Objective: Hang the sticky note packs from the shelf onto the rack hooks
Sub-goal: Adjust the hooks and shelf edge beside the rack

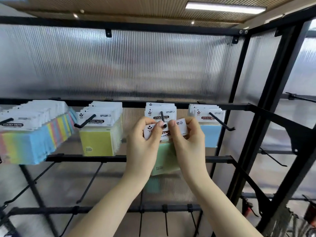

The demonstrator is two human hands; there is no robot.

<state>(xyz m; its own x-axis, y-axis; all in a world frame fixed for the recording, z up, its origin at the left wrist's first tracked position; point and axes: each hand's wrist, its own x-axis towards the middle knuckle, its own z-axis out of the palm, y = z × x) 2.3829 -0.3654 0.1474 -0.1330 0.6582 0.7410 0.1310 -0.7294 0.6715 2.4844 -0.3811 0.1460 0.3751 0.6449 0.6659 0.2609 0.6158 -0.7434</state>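
Green sticky note pack pinched by both raised hands, left and right, at the hook.

Upper bay behind top rail open, backed only by ribbed panel. Hook row crowded: rainbow packs, yellow packs, green pack, blue packs near one another, narrow gaps between. Bare hooks jut forward lower down. Black post blocks right side.
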